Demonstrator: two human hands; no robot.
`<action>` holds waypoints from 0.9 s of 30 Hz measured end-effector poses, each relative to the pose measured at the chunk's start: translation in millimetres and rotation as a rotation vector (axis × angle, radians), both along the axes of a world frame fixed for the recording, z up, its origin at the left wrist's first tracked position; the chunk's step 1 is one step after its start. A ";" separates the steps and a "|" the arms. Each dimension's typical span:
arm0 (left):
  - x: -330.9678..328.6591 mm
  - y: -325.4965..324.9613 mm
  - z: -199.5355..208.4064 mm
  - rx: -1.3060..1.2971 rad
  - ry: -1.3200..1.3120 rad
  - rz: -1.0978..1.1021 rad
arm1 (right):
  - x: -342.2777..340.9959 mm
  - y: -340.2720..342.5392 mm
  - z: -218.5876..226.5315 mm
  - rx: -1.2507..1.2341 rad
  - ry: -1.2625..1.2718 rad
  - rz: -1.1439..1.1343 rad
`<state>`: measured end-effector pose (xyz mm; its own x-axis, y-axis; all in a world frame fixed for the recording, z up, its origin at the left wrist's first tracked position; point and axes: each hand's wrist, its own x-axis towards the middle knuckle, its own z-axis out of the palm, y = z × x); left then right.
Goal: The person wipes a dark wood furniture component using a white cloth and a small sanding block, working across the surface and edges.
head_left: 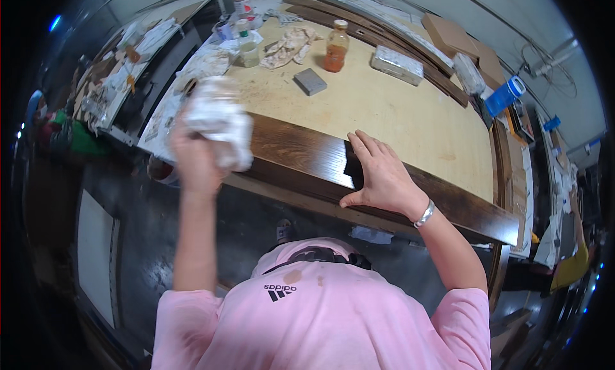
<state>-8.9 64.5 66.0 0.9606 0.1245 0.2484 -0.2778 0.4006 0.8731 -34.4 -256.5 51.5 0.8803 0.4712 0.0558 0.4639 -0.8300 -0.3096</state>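
A dark brown, glossy wooden board (291,147) runs along the near edge of the workbench. Bunched in my left hand (195,153) is a white cloth (221,117), over the board's left end; both are smeared by motion, and whether the cloth touches the wood I cannot tell. My right hand (384,176) lies across the board farther right, thumb and fingers spread, with nothing held. Beside its fingers is a black patch (352,165) on the board, perhaps a notch or a shadow.
On the pale plywood top (410,120) stand a grey sanding block (310,82), an orange-brown bottle (336,47), a crumpled cloth (291,45) and a silvery wrapped block (397,65). Dark wooden strips (384,40) lie behind. A blue bottle (505,96) is at the right.
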 end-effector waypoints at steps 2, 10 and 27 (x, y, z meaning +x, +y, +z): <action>-7.3 -56.0 -23.7 0.781 -0.167 0.197 | 9.3 4.1 -13.1 0.005 -0.026 0.041; 17.3 30.2 -60.2 1.468 -0.267 0.265 | 4.6 11.6 -16.3 0.078 -0.037 -0.107; 34.0 -44.3 -40.7 1.490 -0.406 0.003 | -29.7 -50.9 -5.2 -0.100 -0.100 -0.210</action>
<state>25.1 20.2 25.2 0.8002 -0.4630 0.3812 -0.5865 -0.7370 0.3359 -64.1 -307.4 46.3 0.9518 0.2865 0.1098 0.3027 -0.9355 -0.1824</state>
